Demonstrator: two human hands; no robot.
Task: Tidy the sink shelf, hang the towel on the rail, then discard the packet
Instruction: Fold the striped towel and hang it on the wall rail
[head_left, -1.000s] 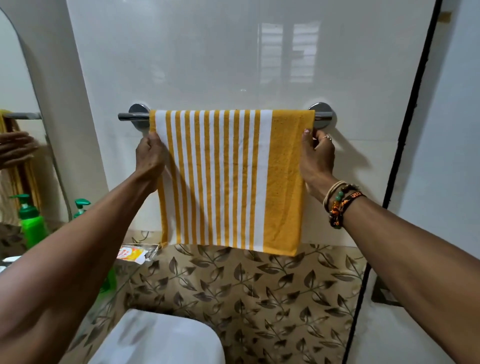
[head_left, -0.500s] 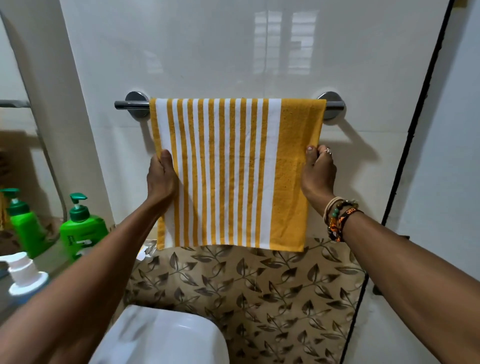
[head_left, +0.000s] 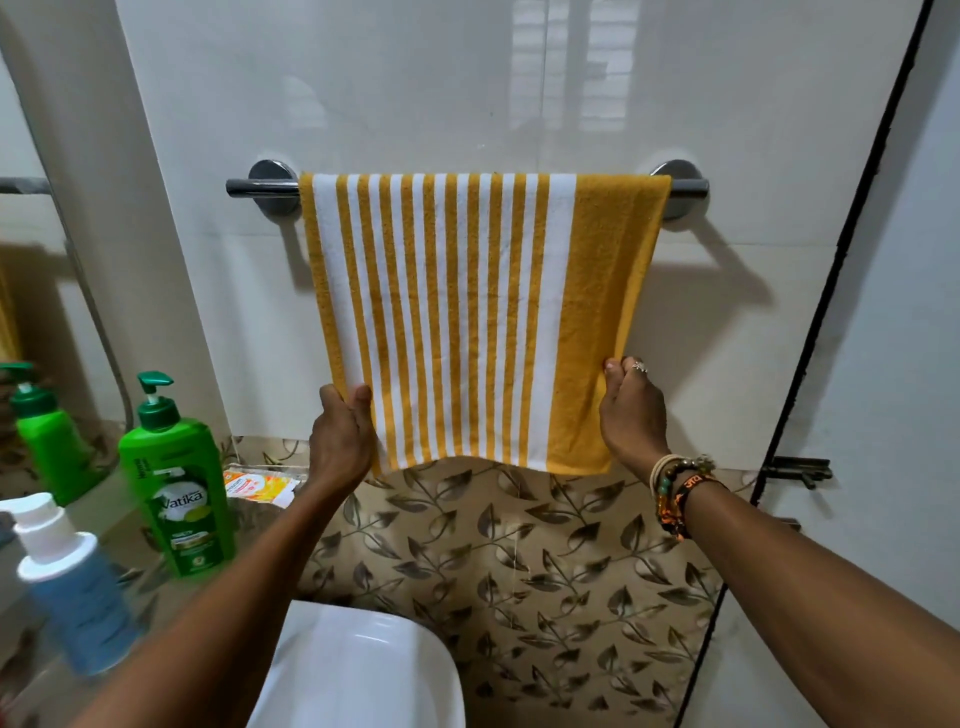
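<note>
Below the rail, your left hand and right hand each grip a lower side edge of the towel, fingers curled round the cloth. It hangs draped over the rail and spread flat, so the hanging step looks nearly done. Next, you likely let go with both hands and reach for the packet, lying low and left of the rail.

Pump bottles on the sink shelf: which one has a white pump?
The blue bottle at the near left edge; the green Vatika bottle behind it, and its mirror reflection, have dark green pumps.
</note>
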